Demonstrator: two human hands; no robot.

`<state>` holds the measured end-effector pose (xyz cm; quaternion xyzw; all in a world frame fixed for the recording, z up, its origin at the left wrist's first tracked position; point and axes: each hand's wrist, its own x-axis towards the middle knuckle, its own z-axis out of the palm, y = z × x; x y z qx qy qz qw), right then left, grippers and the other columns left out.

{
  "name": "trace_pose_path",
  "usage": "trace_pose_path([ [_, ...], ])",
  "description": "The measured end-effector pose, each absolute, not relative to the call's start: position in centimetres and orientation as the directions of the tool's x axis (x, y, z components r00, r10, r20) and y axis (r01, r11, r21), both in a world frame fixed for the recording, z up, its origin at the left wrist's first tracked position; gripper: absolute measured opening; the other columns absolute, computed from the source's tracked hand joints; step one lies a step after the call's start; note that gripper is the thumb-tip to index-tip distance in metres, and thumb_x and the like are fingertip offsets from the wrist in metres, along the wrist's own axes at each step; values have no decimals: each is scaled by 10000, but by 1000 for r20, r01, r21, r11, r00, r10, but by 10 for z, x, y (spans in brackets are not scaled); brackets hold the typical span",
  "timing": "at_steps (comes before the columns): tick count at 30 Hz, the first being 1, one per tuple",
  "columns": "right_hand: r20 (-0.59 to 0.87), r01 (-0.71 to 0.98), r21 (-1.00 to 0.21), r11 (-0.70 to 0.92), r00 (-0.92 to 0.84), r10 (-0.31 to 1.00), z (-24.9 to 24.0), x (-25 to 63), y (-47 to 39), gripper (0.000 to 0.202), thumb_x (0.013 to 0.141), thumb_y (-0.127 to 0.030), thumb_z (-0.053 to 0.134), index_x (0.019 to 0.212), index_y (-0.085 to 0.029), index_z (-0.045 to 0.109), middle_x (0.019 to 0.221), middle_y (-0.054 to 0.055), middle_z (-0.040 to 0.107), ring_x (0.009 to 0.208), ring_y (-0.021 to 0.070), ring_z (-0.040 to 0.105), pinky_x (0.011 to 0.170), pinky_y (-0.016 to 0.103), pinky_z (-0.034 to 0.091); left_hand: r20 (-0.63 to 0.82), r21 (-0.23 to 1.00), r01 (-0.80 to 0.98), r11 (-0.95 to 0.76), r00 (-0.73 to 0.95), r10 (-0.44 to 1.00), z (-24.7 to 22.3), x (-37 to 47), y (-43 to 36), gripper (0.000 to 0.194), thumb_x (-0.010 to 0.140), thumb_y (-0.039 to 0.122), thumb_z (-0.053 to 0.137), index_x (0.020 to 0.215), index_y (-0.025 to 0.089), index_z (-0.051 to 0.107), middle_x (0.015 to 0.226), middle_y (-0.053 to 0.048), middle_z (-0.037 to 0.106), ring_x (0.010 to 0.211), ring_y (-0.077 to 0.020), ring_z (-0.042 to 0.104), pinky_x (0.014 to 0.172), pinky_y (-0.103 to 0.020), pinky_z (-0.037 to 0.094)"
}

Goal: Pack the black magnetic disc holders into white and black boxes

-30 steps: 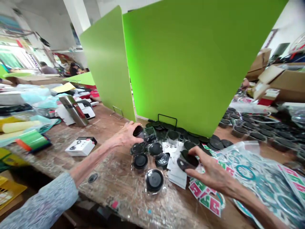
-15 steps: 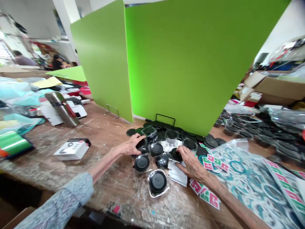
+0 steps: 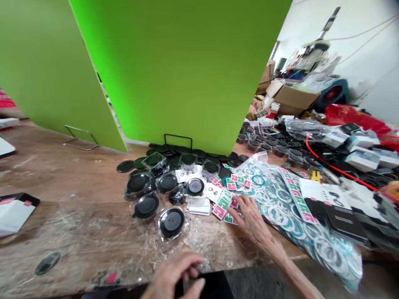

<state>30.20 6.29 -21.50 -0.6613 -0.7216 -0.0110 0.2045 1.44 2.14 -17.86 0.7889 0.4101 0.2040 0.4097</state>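
My right hand (image 3: 254,220) reaches over the pink, green and white sticker sheets (image 3: 223,204). Its fingertips touch their right edge, thumb and forefinger apart. Low at the table's front edge is my left hand (image 3: 177,272), slightly blurred, with fingers curled and thumb held away; no object shows in it. Between and beyond the hands lie several round black discs in clear wrappers, among them a wrapped disc (image 3: 171,222) nearest me. One disc with a pale ring (image 3: 195,187) rests beside a printed white card (image 3: 213,192). A stack of white papers (image 3: 198,206) lies just below.
Green divider panels (image 3: 174,74) stand on wire feet behind the discs. A clear bag of white and teal rings (image 3: 280,199) is at right, beside dark booklets (image 3: 346,222). A white box (image 3: 17,214) sits at left. Another person's hand (image 3: 252,112) shows past the panel.
The view has swung right. My left hand has left the wrapped discs and come back to the table edge. My right hand has let go of a disc and moved onto the stickers.
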Motion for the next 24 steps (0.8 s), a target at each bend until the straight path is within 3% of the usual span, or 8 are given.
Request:
trace_pose_path([
  [3, 362, 988, -151, 36, 22, 932, -228, 285, 74, 490, 896, -442, 528, 1274, -134, 488, 1251, 177, 519, 1097, 345, 479, 920, 509, 392, 21, 819, 471, -329, 547, 837, -207, 62, 10, 318, 824, 262, 522, 1126, 239, 618, 1111, -79, 644, 991, -204, 631, 912, -324, 515],
  [6, 343, 988, -151, 43, 11, 939, -231, 277, 82, 378, 854, -423, 590, 1109, -144, 579, 1158, 162, 565, 1049, 347, 494, 871, 490, 400, 74, 838, 478, -261, 375, 924, -223, 86, 19, 380, 824, 261, 511, 1190, 205, 596, 1270, -132, 561, 1184, -270, 538, 1012, -405, 452],
  [8, 341, 965, -253, 65, 26, 940, -231, 278, 81, 298, 845, -390, 583, 1040, -164, 578, 1065, 130, 596, 996, 323, 519, 856, 474, 400, 70, 868, 453, -203, 293, 953, -228, 92, 24, 388, 805, 268, 542, 1184, 210, 606, 1252, -131, 570, 1179, -284, 538, 1000, -414, 458],
  [12, 228, 761, -641, 93, 74, 971, -218, 288, 72, 204, 881, -354, 462, 987, -188, 513, 901, 63, 629, 830, 235, 582, 776, 374, 436, 39, 931, 352, -101, 180, 983, -224, 99, 23, 429, 799, 333, 593, 1208, 202, 597, 1235, -137, 576, 1169, -297, 534, 989, -419, 452],
  [16, 89, 479, -874, 77, 2, 996, -191, 291, 52, 250, 893, -418, 480, 1008, -198, 515, 950, 41, 636, 868, 197, 585, 771, 310, 455, -85, 996, -11, 88, 162, 983, -201, 110, 24, 546, 836, 418, 598, 1322, 191, 497, 1267, -138, 565, 1139, -259, 551, 991, -390, 448],
  [18, 45, 371, -927, 57, -41, 998, -185, 284, 40, 270, 900, -425, 483, 1056, -206, 513, 957, 30, 638, 856, 184, 591, 771, 300, 470, -202, 914, -279, 296, 323, 925, -191, 114, 26, 515, 872, 430, 560, 1322, 186, 498, 1244, -136, 592, 1088, -244, 586, 948, -387, 480],
  [20, 11, 349, -937, 23, -37, 999, -189, 274, 30, 300, 895, -435, 484, 1090, -207, 499, 919, 29, 644, 799, 180, 603, 735, 298, 487, -277, 766, -429, 479, 452, 848, -185, 113, 27, 433, 884, 417, 555, 1233, 161, 576, 1157, -134, 646, 980, -232, 635, 888, -389, 516],
  [24, 111, 518, -856, 8, 168, 979, -209, 252, 17, 350, 875, -490, 466, 1049, -205, 573, 974, 90, 660, 891, 242, 620, 771, 351, 494, -377, 671, -501, 546, 404, 834, -189, 103, 20, 331, 850, 387, 625, 1032, 114, 669, 968, -122, 700, 795, -197, 660, 770, -354, 556],
])
